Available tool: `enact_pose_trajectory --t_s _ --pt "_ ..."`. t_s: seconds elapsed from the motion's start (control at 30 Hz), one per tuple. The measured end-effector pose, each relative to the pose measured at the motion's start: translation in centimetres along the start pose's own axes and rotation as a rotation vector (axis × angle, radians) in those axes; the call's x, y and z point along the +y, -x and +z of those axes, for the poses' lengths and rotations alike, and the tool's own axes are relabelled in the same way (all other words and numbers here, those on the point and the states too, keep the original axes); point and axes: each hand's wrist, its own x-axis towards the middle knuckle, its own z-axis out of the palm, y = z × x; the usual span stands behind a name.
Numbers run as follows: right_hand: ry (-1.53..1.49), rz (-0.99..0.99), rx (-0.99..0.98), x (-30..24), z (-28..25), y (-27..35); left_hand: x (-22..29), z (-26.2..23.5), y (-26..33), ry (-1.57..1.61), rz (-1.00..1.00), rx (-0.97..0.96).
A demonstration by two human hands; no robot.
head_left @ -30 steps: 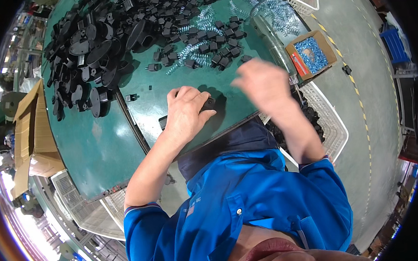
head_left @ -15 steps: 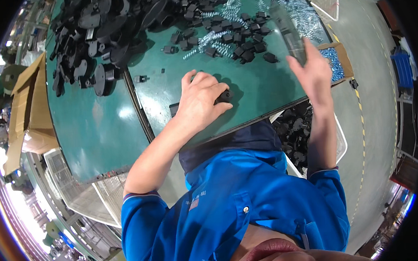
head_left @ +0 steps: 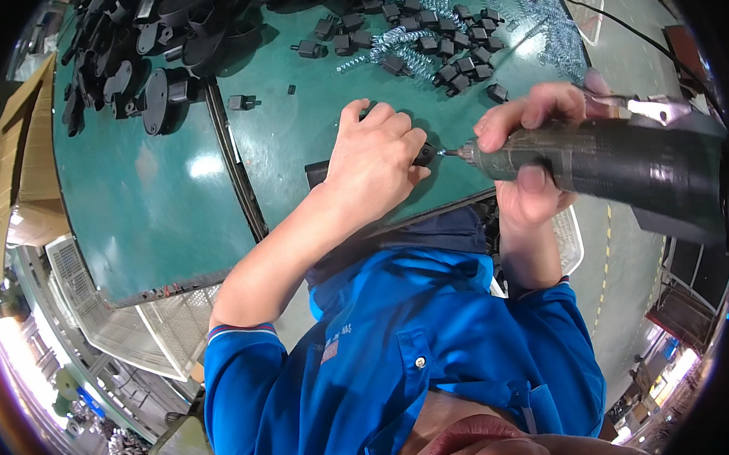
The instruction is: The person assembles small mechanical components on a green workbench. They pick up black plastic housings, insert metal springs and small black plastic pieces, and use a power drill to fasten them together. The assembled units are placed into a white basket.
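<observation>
My left hand (head_left: 377, 157) is closed around a black plastic part (head_left: 430, 153) low on the green tabletop. Most of that part is hidden under the fingers; one end shows at the fingertips. A dark block-like piece (head_left: 317, 174) sticks out beside the left wrist; I cannot tell whether it belongs to the same part. My right hand (head_left: 529, 196) grips a thick dark electric screwdriver (head_left: 625, 160), lying nearly level. Its bit (head_left: 450, 152) points left, with a small shiny screw-like tip at the black part's end.
On the green table (head_left: 166, 213) lie round black housings (head_left: 158, 98), small black blocks (head_left: 460, 78) and metal springs (head_left: 565, 48). A dark seam strip crosses the tabletop. An open cardboard box (head_left: 36, 179) stands left; white baskets (head_left: 110, 323) are below. A black cable (head_left: 634, 32) runs at right.
My right hand has brought the screwdriver from the table's far right down toward the left hand, its bit now at the black part. The left hand has stayed on the part.
</observation>
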Motion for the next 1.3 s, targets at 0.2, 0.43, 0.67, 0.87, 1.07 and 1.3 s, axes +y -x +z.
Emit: enact_pose_trajectory --t_s 0.2,0.43,0.67,0.87,1.07,1.3 --pt "0.012 -0.03 0.094 0.5 1.3 -0.2 -0.1 0.1 0.1 0.004 -0.004 0.017" --pt "0.024 -0.049 0.086 1.2 1.7 -0.1 -0.2 0.2 0.1 -0.006 -0.008 0.004" --pt "0.174 -0.147 -0.146 2.4 0.6 0.1 -0.2 0.2 0.2 -0.022 -0.007 -0.01" --pt "0.352 -0.264 -0.303 2.4 0.3 -0.5 -0.3 0.1 0.2 -0.046 -0.011 -0.06" --pt "0.374 -0.28 -0.32 2.6 0.7 -0.5 -0.5 0.6 0.2 -0.032 0.0 0.005" --pt "0.422 -0.307 -0.355 2.6 1.3 -0.5 -0.6 0.7 0.4 -0.019 0.016 0.058"
